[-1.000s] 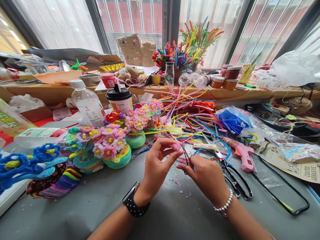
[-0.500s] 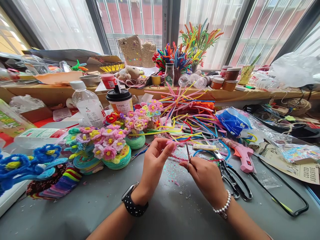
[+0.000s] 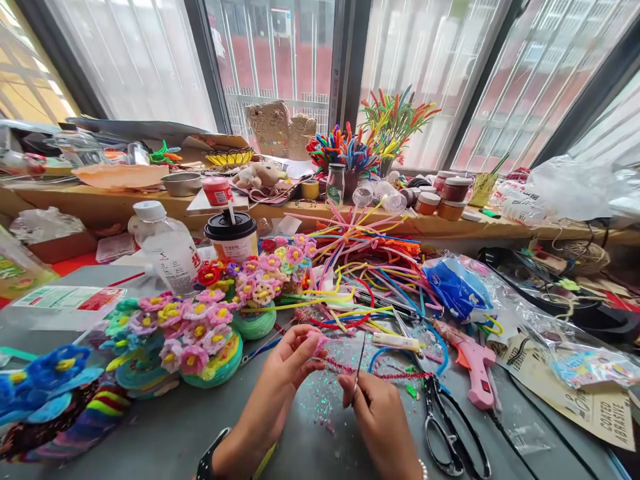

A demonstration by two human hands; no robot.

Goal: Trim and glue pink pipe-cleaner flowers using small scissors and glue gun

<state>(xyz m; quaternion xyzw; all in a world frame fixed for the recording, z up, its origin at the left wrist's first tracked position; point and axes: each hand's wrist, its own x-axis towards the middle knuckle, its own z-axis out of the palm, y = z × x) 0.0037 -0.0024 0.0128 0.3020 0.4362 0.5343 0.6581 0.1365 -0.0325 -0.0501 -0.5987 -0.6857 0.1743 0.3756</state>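
Observation:
A small pink fuzzy pipe-cleaner piece (image 3: 316, 341) is pinched in the fingertips of my left hand (image 3: 280, 377). My right hand (image 3: 381, 413) is closed round small scissors (image 3: 359, 363), their thin blades pointing up and standing a little apart from the pink piece. Behind and between both hands, a red tinsel stem (image 3: 345, 365) lies across the grey table. Glitter and tiny scraps (image 3: 323, 403) are scattered below the hands. Pink pipe-cleaner flowers (image 3: 203, 330) in a teal-and-yellow base stand left of my left hand.
Black-handled scissors (image 3: 453, 433) and a pink glue gun (image 3: 477, 373) lie to the right. A heap of pipe cleaners (image 3: 370, 247) spreads at the back. A plastic bottle (image 3: 167, 247) and a lidded cup (image 3: 231, 239) stand behind the flowers. Blue flowers (image 3: 50, 373) sit at far left.
The view has tilted up, so the hands appear lower. The scissors in my right hand have drawn slightly away from the pink piece, which stays in my left fingertips.

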